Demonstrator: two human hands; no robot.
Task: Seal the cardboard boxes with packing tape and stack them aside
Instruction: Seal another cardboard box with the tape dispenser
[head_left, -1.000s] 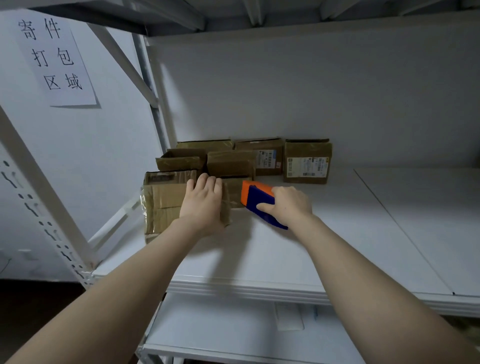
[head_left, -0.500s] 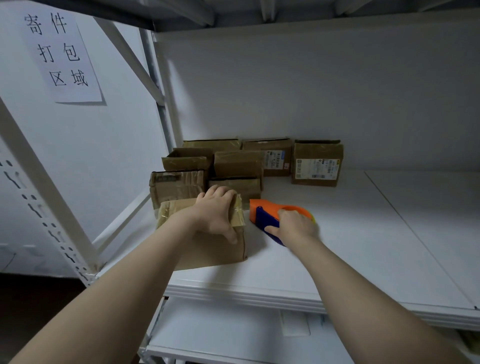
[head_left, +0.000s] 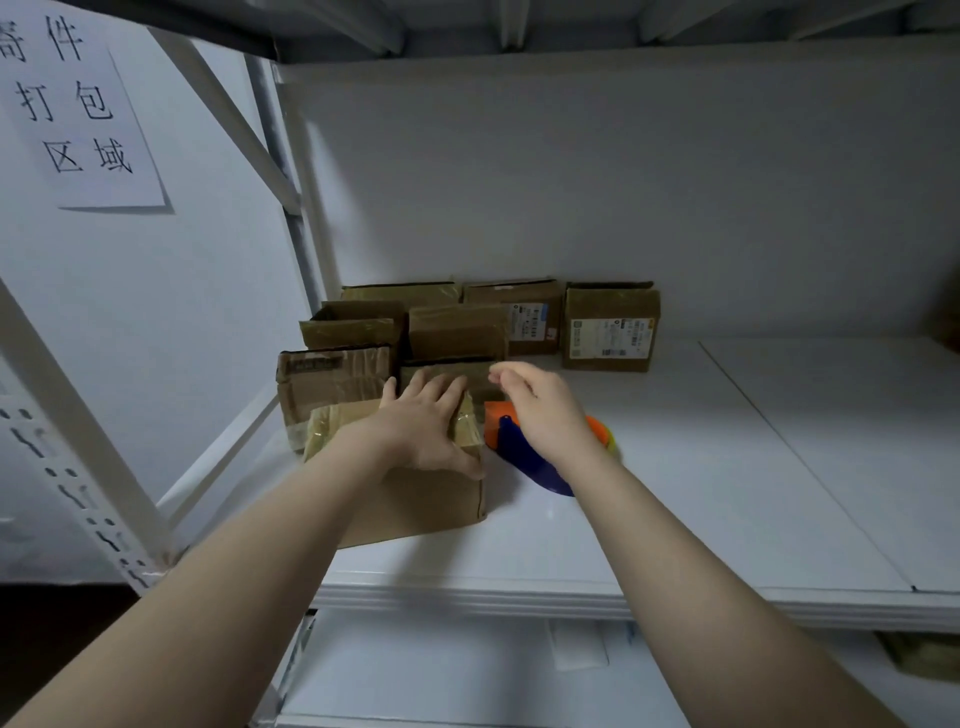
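fingers (head_left: 439, 388) of my left hand (head_left: 423, 426) lie straight and a little spread, flat on top of the near cardboard box (head_left: 415, 506), with the thumb running down along its right front corner. my right hand (head_left: 543, 415) hangs in the air just to the right, its fingers (head_left: 506, 373) loosely curled and pinching nothing, above the tape dispenser (head_left: 535, 467). the dispenser, orange at the nose and dark blue in the body, lies on the white shelf (head_left: 701, 467) just beside the right side of the near box, with a yellow-green bit showing past my wrist. the near box sits close to the shelf's front edge, toward its left end. its top is glossy with clear tape and its front face is plain brown.

behind it more boxes crowd the back left corner. a taped box (head_left: 332, 387) stands just behind the near one on the left, and a low box (head_left: 452, 370) sits right beyond my left fingertips. an open-topped box (head_left: 353, 327) and a closed box (head_left: 457, 332) make the next row. along the wall stand a back box (head_left: 400, 292), a labelled box (head_left: 522, 312), and an end box (head_left: 608, 330) with a wider label, a little apart to the right. the rack's slotted upright (head_left: 78, 457) rises at far left, a paper sign (head_left: 83, 114) with handwritten characters hangs on the side wall, and a lower shelf (head_left: 467, 675) shows under the front edge.
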